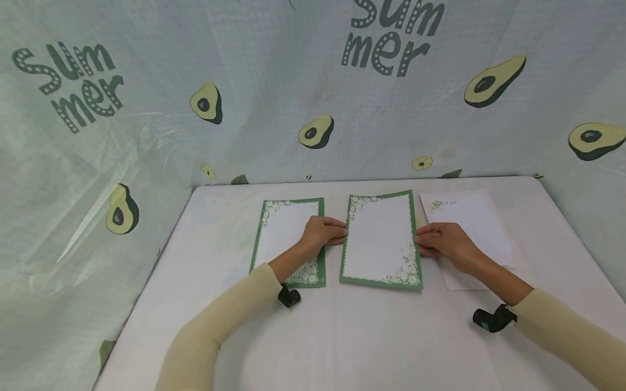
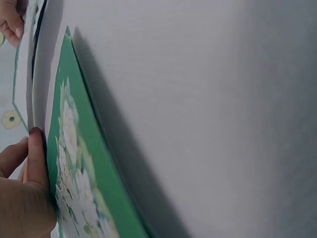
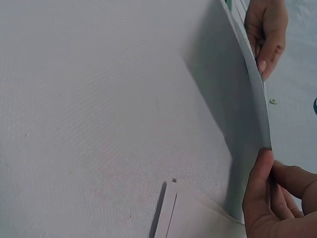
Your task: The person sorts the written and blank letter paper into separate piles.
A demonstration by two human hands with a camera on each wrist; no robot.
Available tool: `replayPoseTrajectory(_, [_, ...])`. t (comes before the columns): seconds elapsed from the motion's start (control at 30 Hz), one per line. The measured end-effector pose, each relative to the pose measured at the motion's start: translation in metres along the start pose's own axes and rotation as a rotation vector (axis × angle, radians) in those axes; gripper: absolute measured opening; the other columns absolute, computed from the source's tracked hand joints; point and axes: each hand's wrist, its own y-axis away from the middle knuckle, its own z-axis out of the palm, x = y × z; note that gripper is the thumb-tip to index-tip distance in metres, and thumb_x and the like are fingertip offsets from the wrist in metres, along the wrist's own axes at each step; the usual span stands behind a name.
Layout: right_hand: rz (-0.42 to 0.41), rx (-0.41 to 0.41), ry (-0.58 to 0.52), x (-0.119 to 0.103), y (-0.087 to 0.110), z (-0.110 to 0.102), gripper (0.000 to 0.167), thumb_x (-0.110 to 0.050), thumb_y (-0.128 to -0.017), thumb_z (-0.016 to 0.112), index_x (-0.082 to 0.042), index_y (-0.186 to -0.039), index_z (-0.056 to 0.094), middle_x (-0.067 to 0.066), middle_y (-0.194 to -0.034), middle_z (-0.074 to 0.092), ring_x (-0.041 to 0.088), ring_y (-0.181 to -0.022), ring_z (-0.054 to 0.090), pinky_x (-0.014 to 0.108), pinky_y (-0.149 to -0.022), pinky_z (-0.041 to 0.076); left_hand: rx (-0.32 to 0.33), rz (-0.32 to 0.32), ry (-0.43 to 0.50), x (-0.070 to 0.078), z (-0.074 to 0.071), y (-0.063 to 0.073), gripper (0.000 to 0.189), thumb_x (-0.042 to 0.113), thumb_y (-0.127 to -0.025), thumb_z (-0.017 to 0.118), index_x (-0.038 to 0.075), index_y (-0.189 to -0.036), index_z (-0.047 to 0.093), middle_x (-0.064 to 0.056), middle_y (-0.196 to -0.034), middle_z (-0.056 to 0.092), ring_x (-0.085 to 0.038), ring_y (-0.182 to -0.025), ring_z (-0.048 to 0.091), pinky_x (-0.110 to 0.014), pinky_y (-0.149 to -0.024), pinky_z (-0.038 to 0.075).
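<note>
Both hands hold a sheet of paper with a green floral border [image 1: 379,239] up off the table, near its middle. My left hand [image 1: 320,234] pinches its left edge, and my right hand [image 1: 447,244] grips the right edge between thumb and fingers. From the right wrist, the raised sheet [image 3: 258,99] appears nearly edge-on and slightly bowed, casting a shadow. Below the left forearm lies a similar green-bordered sheet [image 1: 283,225], partly covered by that hand. A pale paper stack [image 1: 471,231] with a small printed sprig lies beneath the right hand.
The white table [image 1: 381,336] extends in front of the sheets. Behind and at the sides hangs a pale cloth [image 1: 264,65] printed with avocados and lettering. Small black wrist cameras [image 1: 494,319] sit by both sleeves.
</note>
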Motion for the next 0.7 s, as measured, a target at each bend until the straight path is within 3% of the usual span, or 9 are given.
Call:
replayPoseTrajectory(0.23, [0.018, -0.012, -0.005, 0.002, -0.002, -0.0041, 0.048, -0.012, -0.101, 0.065, 0.017, -0.136, 0.048, 0.007, -0.1, 0.074, 0.006, -0.084, 0.072, 0.024, -0.082, 0.062, -0.009, -0.008, -0.003, 0.0014, 0.0024, -0.0001, 0.026, -0.008, -0.092, 0.07, -0.014, -0.117, 0.068, -0.028, -0.112, 0.071, -0.025, -0.093, 0.076, -0.033, -0.084, 0.064])
replayPoseTrajectory(0.43, [0.022, -0.007, 0.011, 0.0014, -0.0043, -0.0034, 0.045, -0.011, -0.102, 0.062, 0.017, -0.135, 0.05, 0.014, -0.11, 0.069, 0.007, -0.087, 0.073, 0.027, -0.085, 0.062, -0.011, 0.006, -0.021, 0.0024, 0.0025, -0.0005, 0.025, -0.008, -0.091, 0.07, -0.015, -0.116, 0.068, -0.029, -0.11, 0.071, -0.023, -0.091, 0.076, -0.033, -0.083, 0.064])
replayPoseTrajectory(0.7, [0.033, 0.023, -0.004, 0.001, -0.0034, -0.0015, 0.045, -0.009, -0.099, 0.067, 0.017, -0.132, 0.052, 0.006, -0.1, 0.074, 0.007, -0.084, 0.074, 0.027, -0.082, 0.063, -0.03, 0.011, -0.036, 0.0033, 0.0029, -0.0004, 0.025, -0.008, -0.092, 0.07, -0.016, -0.115, 0.068, -0.028, -0.107, 0.072, -0.026, -0.093, 0.076, -0.035, -0.083, 0.064])
